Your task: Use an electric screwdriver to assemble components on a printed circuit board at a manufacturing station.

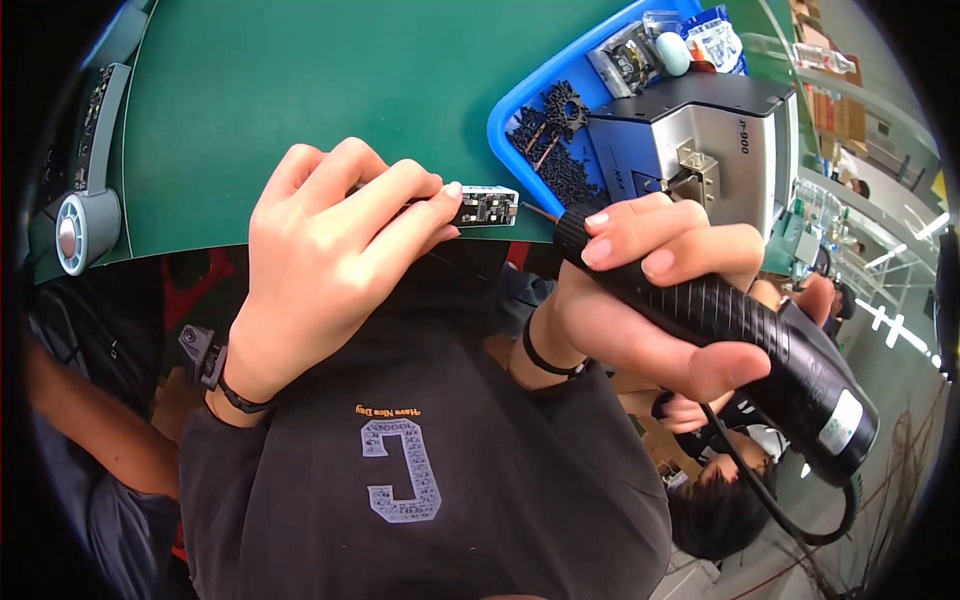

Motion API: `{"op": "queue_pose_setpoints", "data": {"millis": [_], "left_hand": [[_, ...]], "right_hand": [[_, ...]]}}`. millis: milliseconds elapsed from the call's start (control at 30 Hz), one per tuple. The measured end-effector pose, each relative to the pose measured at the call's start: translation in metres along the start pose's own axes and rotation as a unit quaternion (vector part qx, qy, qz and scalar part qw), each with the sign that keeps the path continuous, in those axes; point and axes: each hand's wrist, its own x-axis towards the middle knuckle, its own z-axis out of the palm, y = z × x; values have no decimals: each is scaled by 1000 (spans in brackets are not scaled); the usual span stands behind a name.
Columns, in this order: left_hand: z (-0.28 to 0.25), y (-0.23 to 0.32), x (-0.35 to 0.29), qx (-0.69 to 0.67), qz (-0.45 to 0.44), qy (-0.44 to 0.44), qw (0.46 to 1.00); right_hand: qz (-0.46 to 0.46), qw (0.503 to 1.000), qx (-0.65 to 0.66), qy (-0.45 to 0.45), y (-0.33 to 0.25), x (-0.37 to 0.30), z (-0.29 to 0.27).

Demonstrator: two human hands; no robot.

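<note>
My left hand (325,235) grips a small light-coloured housing with a bare circuit board (488,208) at the table's near edge. Its fingers cover the housing's left part. My right hand (655,290) is wrapped around a thick black electric screwdriver (715,315), its cable hanging from the rear end. The thin bit (540,213) points left at the right end of the circuit board. Whether the bit touches the board or stops just short, I cannot tell.
A blue bin (503,120) holds many small black parts (560,165) and bagged items (630,60). Beside these stands a silver and black box-shaped machine (700,130). A grey long housing with a round end (85,230) lies at the left of the green table (300,70). Other people are nearby.
</note>
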Motion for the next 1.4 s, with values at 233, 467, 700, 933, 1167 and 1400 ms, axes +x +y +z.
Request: {"op": "queue_pose_setpoints", "data": {"millis": [233,467,700,933,1167,1400], "left_hand": [[0,-2,-1,6,0,-2,1000],[-5,4,1,-32,-42,-10,999],[-2,5,2,-8,-22,18,1000],[0,4,1,-8,-16,29,999],[1,6,0,8,-34,-8,999],[2,5,1,5,-34,-3,999]], "right_hand": [[18,999,-39,-19,1,-2,-5],[33,999,36,-18,-15,0,-3],[55,993,92,-39,-25,1,-4],[13,998,50,-28,-15,1,-2],[41,998,-40,29,-5,5,-5],[31,999,-20,20,2,1,1]]}}
